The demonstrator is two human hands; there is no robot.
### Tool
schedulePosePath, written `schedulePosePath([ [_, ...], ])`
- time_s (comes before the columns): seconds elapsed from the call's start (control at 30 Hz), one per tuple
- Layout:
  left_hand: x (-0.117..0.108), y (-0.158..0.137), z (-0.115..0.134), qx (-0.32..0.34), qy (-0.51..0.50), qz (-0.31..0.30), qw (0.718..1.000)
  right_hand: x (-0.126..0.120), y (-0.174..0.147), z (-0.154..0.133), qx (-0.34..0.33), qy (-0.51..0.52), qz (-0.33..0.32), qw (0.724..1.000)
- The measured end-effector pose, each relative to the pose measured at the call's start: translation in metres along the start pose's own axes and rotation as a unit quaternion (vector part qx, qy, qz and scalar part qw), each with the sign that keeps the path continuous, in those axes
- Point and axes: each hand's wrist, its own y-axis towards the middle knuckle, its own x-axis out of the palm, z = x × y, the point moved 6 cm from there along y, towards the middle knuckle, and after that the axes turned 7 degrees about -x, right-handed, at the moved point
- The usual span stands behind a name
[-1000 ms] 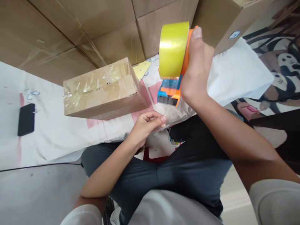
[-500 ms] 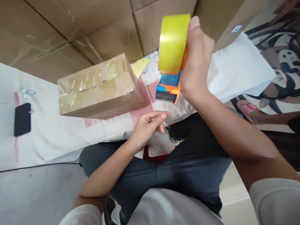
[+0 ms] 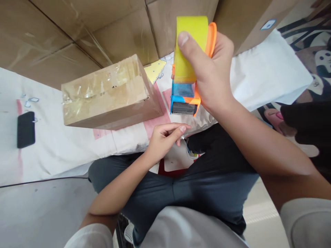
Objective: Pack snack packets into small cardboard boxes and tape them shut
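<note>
My right hand (image 3: 214, 65) is wrapped around a tape dispenser (image 3: 198, 100), its thumb lying across the wide yellow tape roll (image 3: 190, 65). The dispenser has an orange frame, a blue roller part and a toothed cutting edge at its lower end. It is held upright above the cloth. Below it, over my lap, my left hand (image 3: 165, 137) has its fingers curled and the thumb pressed to the index finger. A small shiny bit shows by these fingertips; I cannot make out what it is. A taped cardboard box (image 3: 108, 96) rests on the cloth left of both hands.
Large cardboard boxes (image 3: 124, 38) stand as a wall behind. A black phone (image 3: 26, 129) lies on the patterned white cloth (image 3: 64, 151) at left. On the right, a person's foot in a pink slipper (image 3: 275, 119) and dark clothing show beside a panda-print cover (image 3: 320, 60).
My right thumb has swung from the roll's upper edge onto its yellow face, and the orange frame now shows. My left hand has barely moved. At right, dark clothing now covers the person's leg.
</note>
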Motion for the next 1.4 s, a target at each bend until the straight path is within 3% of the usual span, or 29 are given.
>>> schedulePosePath([
  [0.1, 0.0, 0.0, 0.0, 0.007, -0.001, 0.0, 1.0, 0.0, 0.001, 0.0, -0.017, 0.008, -0.012, 1.0],
  [0.27, -0.003, 0.0, 0.0, 0.022, 0.002, 0.009, 1.0, 0.004, 0.0, 0.007, 0.021, 0.06, -0.059, 0.996],
  [0.4, -0.007, -0.002, 0.005, 0.049, -0.004, 0.031, 0.998, 0.007, 0.0, 0.007, 0.016, 0.096, -0.093, 0.991],
  [0.53, -0.014, -0.008, 0.01, 0.092, -0.02, 0.067, 0.993, 0.004, 0.002, 0.008, 0.005, 0.071, -0.078, 0.994],
  [0.67, -0.016, -0.014, 0.013, 0.112, -0.046, 0.067, 0.99, 0.002, 0.002, 0.005, -0.023, 0.053, -0.069, 0.996],
  [0.9, -0.008, -0.015, 0.011, 0.081, -0.056, 0.039, 0.994, -0.004, 0.001, -0.002, -0.058, -0.001, -0.037, 0.998],
  [1.07, -0.008, 0.0, 0.003, 0.066, -0.002, 0.053, 0.996, 0.001, -0.001, 0.0, -0.01, 0.065, -0.009, 0.998],
  [1.4, -0.015, 0.003, 0.004, 0.156, 0.076, 0.11, 0.979, 0.007, -0.012, 0.016, 0.132, 0.135, -0.024, 0.982],
])
